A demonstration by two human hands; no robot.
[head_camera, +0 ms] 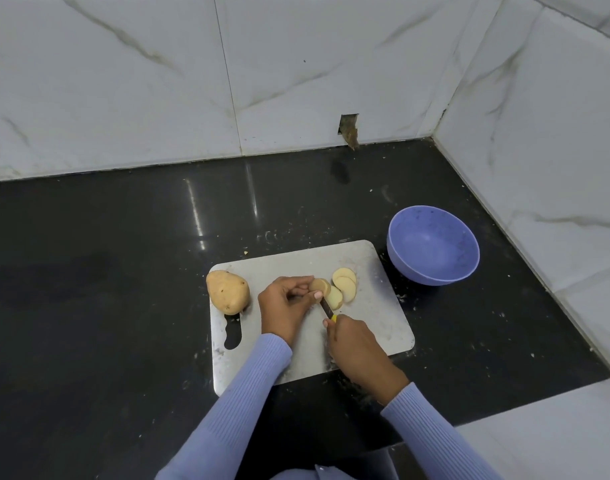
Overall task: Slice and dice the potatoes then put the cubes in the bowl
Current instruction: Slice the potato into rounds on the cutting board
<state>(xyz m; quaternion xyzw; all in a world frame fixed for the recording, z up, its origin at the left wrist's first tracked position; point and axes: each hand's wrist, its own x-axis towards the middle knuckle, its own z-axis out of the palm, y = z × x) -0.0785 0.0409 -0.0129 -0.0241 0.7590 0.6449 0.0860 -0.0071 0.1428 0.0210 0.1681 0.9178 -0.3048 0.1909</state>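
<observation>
A: Step in hand looks like slicing. Left hand (285, 301) pinches the potato stub (319, 285) between thumb and curled fingers; right hand (354, 344) is wrapped round a knife handle (334, 318), yellow where it shows, blade (326, 308) running up to the stub's cut face.

B: What makes the cut go well?

A: My judgement: the stub is short now, so tuck the fingertips back behind the blade line and keep the flat side down if it will sit. Bring the blade straight down, not sawing sideways, so rounds match the ones already cut. Steel board (310, 320) may be slick; press lightly.

B: Where do the pieces lie?

A: Cut slices (343, 284) lie fanned just right of the stub, touching one another, on the board's far right part. A whole potato (227, 291) rests at the board's left edge, apart from both hands. The blue bowl (433, 245) stands off the board's far right corner; no cubes visible inside.

B: Dicing begun?

A: Not yet, only rounds.
</observation>
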